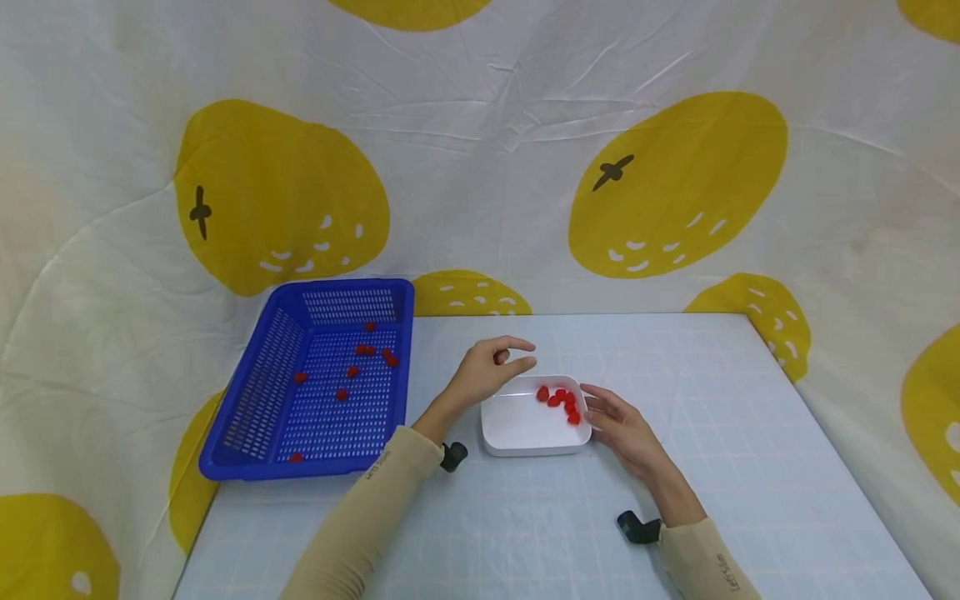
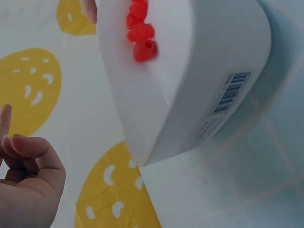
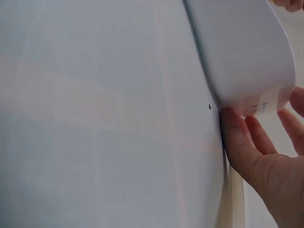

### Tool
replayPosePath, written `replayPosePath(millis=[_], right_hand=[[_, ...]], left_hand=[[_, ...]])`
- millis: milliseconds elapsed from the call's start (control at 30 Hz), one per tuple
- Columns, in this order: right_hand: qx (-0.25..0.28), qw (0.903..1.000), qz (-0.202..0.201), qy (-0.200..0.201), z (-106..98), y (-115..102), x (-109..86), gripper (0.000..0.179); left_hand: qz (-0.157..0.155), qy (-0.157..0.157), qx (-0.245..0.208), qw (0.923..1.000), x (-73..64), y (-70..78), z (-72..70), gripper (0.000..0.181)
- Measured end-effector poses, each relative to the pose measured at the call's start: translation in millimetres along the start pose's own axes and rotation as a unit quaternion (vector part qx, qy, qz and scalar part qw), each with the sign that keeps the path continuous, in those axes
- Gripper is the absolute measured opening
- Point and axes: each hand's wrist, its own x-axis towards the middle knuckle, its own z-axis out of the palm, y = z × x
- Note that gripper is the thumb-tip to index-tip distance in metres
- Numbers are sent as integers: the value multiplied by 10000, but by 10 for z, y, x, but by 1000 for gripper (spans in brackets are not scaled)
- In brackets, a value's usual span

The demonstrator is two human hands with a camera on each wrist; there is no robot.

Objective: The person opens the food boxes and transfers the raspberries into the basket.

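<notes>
A white tray (image 1: 525, 437) stands on the table, with several red raspberries (image 1: 553, 401) gathered toward its right end. In the left wrist view the raspberries (image 2: 142, 33) look bumpy, one with a hollow end. My left hand (image 1: 489, 365) hovers above the tray's back left corner, thumb and index finger apart and nothing between them. My right hand (image 1: 621, 429) is at the tray's right end. In the right wrist view, the fingertips of my right hand (image 3: 266, 156) touch the tray's outer end wall (image 3: 242, 57). More raspberries (image 1: 353, 372) lie scattered in the blue basket (image 1: 240, 392).
The blue basket stands at the table's left, its near left part reaching past the table edge. Behind the table (image 1: 712, 467) hangs a white cloth (image 1: 480, 192) with yellow fruit prints. A barcode label (image 2: 230, 93) shows on the tray's side.
</notes>
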Motion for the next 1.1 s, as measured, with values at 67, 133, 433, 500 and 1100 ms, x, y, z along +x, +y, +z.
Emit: replayPosePath(millis=[67,133,433,500,1100], right_hand=[[-29,10000,-13,8,-2,0,1,54],[-68,10000,-42,-22,-7,3,1,54],[105,9999,-58,-15,-12,3,-4,55],[112,9999,-68,-29,-10,-2,-5,55],[193,9995,-180,-155,-19,-1,1,54]], left_hand=[[-92,-2,-18,10000,-15,-49,76,31],[-151,-9,-46,9999,-33,-101,153,30],[-279,-117,-122,9995,-71,-293,429,27],[-346,-177,-40,9992,-69,-307,472,28],[-7,-1129,111,9935,86,-436,857,21]])
